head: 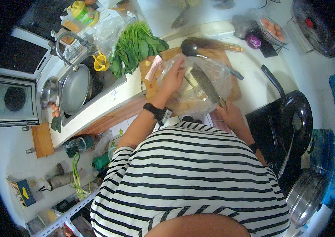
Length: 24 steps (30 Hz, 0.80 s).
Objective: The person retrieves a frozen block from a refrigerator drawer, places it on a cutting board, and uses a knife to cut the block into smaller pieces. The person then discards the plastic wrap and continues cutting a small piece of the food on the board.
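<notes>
My right hand (228,114) grips the handle of a kitchen cleaver (204,83), whose broad dark blade points away from me to the upper left. Under and beside the blade is a pale block (188,80), possibly tofu, lying on a clear plastic bag (217,63) spread over a wooden cutting board (235,89). My left hand (174,77) is above the bag's left part, its fingers extended and blurred, with nothing seen in them. A strip of pale pink meat (154,68) and a small yellowish piece (147,63) rest on the board's left side.
Leafy greens (139,44) lie left of the board. A black ladle (189,47) and a brush-like wooden tool (220,44) lie along its far edge. At right, a wok (296,118) sits on the black stove (262,124). The sink (89,102) holds a round metal pan (75,89).
</notes>
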Motion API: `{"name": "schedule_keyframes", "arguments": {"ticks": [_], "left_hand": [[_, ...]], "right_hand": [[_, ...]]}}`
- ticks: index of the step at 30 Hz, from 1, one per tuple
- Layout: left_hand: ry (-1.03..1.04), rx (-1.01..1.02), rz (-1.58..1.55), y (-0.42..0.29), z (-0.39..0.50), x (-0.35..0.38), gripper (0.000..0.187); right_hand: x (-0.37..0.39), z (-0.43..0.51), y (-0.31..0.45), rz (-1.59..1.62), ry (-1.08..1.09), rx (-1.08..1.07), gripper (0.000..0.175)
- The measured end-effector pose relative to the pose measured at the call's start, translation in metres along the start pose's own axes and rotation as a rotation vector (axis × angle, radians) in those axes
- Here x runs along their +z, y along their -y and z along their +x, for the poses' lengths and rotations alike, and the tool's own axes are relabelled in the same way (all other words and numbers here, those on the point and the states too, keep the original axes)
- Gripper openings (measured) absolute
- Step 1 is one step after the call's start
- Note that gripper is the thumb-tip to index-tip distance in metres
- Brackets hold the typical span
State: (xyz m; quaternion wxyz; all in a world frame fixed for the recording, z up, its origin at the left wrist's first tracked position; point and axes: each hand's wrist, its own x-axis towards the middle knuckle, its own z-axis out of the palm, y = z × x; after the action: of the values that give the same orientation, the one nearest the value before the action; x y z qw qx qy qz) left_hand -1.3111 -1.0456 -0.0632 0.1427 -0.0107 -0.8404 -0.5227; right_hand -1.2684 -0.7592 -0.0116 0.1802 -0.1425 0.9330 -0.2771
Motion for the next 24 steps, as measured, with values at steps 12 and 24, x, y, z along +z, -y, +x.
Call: {"name": "schedule_keyframes", "arguments": {"ticks": [12,24], "left_hand": [[0.020,-0.190,0.238,-0.015,-0.010,-0.008,0.040],[0.253,0.184,0.707,0.002,-0.035,0.017,0.039]], "right_hand": [[0.007,0.031,0.028,-0.027,-0.016,-0.106,0.039],[0.010,0.053,0.040,-0.130,0.120,-0.032,0.037]]}}
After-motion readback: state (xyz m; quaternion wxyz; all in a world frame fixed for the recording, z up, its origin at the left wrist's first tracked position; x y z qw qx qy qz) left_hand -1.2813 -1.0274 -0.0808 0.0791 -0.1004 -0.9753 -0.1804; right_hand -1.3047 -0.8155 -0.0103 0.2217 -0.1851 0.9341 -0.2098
